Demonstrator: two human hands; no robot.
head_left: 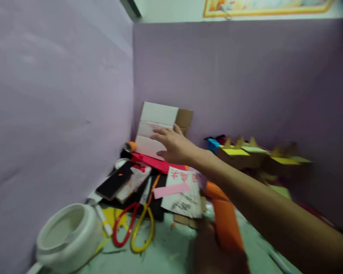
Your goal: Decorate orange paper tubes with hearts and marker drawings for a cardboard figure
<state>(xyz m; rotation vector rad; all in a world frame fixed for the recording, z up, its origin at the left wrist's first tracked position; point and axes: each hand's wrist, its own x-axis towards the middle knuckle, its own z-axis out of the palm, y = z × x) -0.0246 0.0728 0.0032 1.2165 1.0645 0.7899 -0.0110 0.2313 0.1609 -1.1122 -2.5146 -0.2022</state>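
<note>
My right hand (pixel 178 146) reaches across from the right with its fingers spread. It is in front of a white folded cardboard sheet (pixel 157 114) that leans against the wall; whether it touches the sheet I cannot tell. Low in the view, my left hand (pixel 210 251) is dark and blurred, its fingers closed around a long orange piece (pixel 227 220) whose kind is unclear. Beneath the right hand lie red sheets (pixel 153 161) and a white paper with writing (pixel 183 203), with a pink strip (pixel 171 190) across it.
Scissors with one red and one yellow handle (pixel 143 232) lie left of centre. Near them are a black phone (pixel 116 180), a white marker (pixel 104 220) and a white round pot (pixel 71 236). Brown cardboard boxes with yellow tops (pixel 237 154) stand at right. Purple walls (pixel 60 95) close the corner.
</note>
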